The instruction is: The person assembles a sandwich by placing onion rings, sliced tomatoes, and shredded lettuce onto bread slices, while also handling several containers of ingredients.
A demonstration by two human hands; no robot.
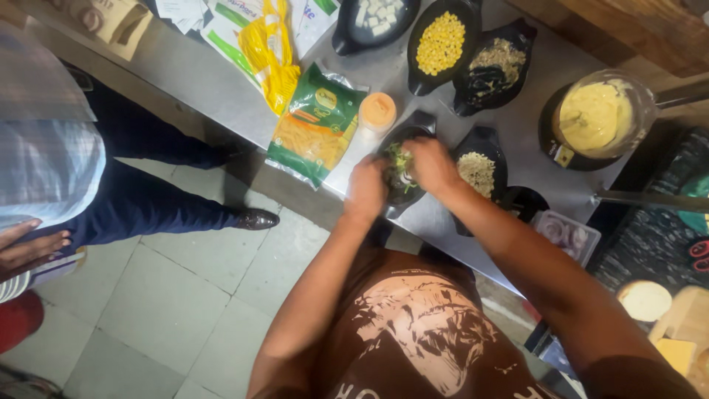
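Both hands over the black bowl [402,188] now: left hand [367,188] curled on its rim, right hand [430,164] pinching chopped greens [399,159] just under its fingertips. Steady grip, small pinches best.

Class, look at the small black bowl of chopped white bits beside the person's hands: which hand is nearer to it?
The right hand. It sits just left of the bowl of chopped white bits; the left hand is farther left, beyond the bowl of greens.

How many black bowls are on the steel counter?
7: cheese cubes bowl, corn bowl, mixed bowl, greens bowl under both hands, crumbs bowl, small bowl, sauce bowl. Others may be hidden.
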